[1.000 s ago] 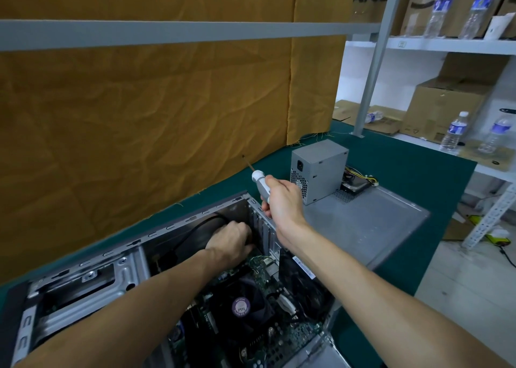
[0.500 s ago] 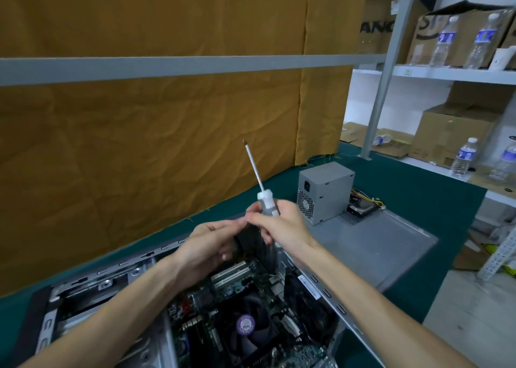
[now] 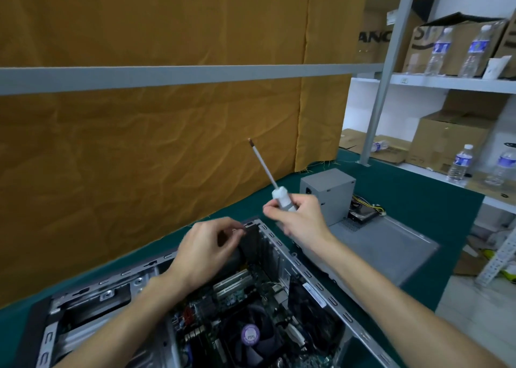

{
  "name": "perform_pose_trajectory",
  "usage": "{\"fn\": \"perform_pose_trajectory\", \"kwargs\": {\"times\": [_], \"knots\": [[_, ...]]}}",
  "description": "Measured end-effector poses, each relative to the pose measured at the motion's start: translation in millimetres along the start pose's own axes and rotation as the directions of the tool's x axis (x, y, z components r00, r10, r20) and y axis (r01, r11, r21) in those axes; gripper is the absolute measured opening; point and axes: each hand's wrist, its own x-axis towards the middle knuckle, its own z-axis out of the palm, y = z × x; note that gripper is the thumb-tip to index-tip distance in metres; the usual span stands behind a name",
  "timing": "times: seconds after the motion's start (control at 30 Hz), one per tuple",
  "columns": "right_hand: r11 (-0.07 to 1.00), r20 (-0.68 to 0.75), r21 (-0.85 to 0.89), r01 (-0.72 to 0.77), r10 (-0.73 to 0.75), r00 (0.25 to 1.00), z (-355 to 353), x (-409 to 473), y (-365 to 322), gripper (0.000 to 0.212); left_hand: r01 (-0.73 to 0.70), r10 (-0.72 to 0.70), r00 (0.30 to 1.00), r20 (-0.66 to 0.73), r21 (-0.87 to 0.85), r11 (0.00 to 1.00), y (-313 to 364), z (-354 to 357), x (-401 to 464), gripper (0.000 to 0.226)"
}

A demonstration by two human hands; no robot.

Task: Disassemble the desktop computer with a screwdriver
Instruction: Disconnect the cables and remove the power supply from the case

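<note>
The open desktop computer case [image 3: 279, 244] lies on its side on the green table. Inside it are the motherboard [image 3: 231, 297] and the black CPU fan [image 3: 251, 337]. My right hand [image 3: 300, 222] grips the white handle of the screwdriver [image 3: 282, 198] above the case's back corner, with the shaft pointing up and to the left. My left hand [image 3: 206, 251] hovers over the case's far wall with curled fingers. Its fingertips pinch a small dark part [image 3: 242, 229], too small to identify, at the top of a dark upright card [image 3: 251, 244].
A grey power supply [image 3: 329, 191] stands on the removed side panel [image 3: 391, 253] to the right, with a hard drive [image 3: 363, 214] and wires behind it. A brown cloth wall and a grey rail run along the back. Shelves with boxes and water bottles [image 3: 459, 163] stand at the right.
My right hand turned the screwdriver from pointing down at the case's rear to pointing up. My left hand came out of the case, met the right hand, then drew back left.
</note>
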Motion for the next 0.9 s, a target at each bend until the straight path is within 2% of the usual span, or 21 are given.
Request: {"fn": "perform_pose_trajectory", "kwargs": {"times": [0.03, 0.1, 0.2, 0.27, 0.33, 0.47, 0.6, 0.8, 0.9], "knots": [[0.999, -0.036, -0.023, -0.027, 0.026, 0.999, -11.1, 8.8, 4.7, 0.009, -0.076, 0.080, 0.996, -0.027, 0.137, 0.988, -2.8, -2.0, -0.5, 0.014], [0.990, -0.099, -0.121, -0.067, 0.055, 0.994, -33.4, 23.8, 21.6, 0.008, -0.134, 0.137, 0.991, 0.001, 0.234, 0.963, -9.4, -1.2, 0.1, 0.024], [0.944, -0.165, -0.291, -0.156, 0.111, 0.980, -56.4, 36.0, 65.9, 0.018, -0.115, 0.104, 0.993, 0.049, 0.318, 0.941, -17.9, 6.9, 2.2, 0.040], [0.888, -0.179, -0.421, -0.187, 0.121, 0.976, -60.8, 42.0, 98.0, 0.036, -0.089, 0.074, 0.996, 0.056, 0.332, 0.939, -21.4, 9.8, 3.0, 0.041], [0.831, -0.188, -0.511, -0.220, 0.142, 0.972, -58.6, 50.1, 123.6, 0.045, -0.098, 0.079, 0.994, 0.070, 0.344, 0.934, -23.9, 11.9, 3.0, 0.039], [0.756, -0.225, -0.592, -0.280, 0.178, 0.958, -42.9, 72.8, 152.1, 0.040, -0.091, 0.076, 0.995, 0.060, 0.317, 0.944, -29.2, 12.5, 3.4, 0.037], [0.654, -0.189, -0.705, -0.275, 0.201, 0.961, -25.3, 87.9, 163.5, 0.008, -0.081, 0.066, 0.996, 0.057, 0.302, 0.950, -28.3, 12.0, 2.6, 0.038], [0.587, -0.156, -0.775, -0.234, 0.181, 0.971, -18.5, 91.4, 182.2, 0.022, -0.063, 0.050, 0.997, 0.051, 0.295, 0.953, -27.0, 11.6, 3.3, 0.036], [0.598, -0.159, -0.760, -0.256, 0.210, 0.965, -21.6, 93.7, 183.9, 0.023, -0.051, 0.038, 0.998, 0.051, 0.296, 0.954, -26.7, 11.4, 3.0, 0.036]]}}
